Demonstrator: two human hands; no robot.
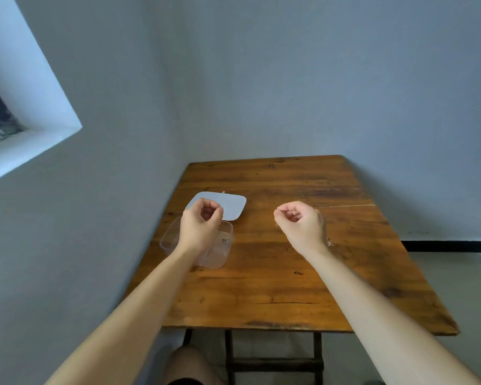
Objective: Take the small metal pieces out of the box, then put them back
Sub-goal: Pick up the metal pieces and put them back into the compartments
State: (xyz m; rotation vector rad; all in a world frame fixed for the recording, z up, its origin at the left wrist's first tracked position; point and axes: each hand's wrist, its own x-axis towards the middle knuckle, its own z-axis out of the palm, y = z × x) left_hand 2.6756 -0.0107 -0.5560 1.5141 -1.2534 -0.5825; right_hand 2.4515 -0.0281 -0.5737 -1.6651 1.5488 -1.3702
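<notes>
— Sitting in the see-through box [221,250] is one small metal piece [224,240]. Can you spot it?

— Yes, it lies by the right wall of the box. It is tiny and shiny. Where is the box?

— The box is on the left side of the brown wooden worktop [275,287], near the edge by the wall. It has no top on it.

— I see another small metal piece [329,242] too. It lies on the wood, well apart from the box, and peeks out just beside the right wrist.

— What is the left hand [199,226] doing?

— It hangs over the box and hides part of it. The fingers are curled in, and the grip is pressed together at the tips. I cannot tell if it holds anything, the spot is too small to see.

— And the right hand [300,225]?

— It is up over the middle of the worktop. Its fingers are curled in too, with the thumb touching the fingertips. I cannot tell if there is a piece in that grip.

— What is the flat white thing behind the box?

— That is the lid [228,202]. It lies flat on the wood, just past the box, and the left hand covers one corner of it.

— Both arms are bare and reach in from the bottom. A knee [186,365] shows below the worktop. The walls are grey, and a window [0,120] is up on the left.
</notes>
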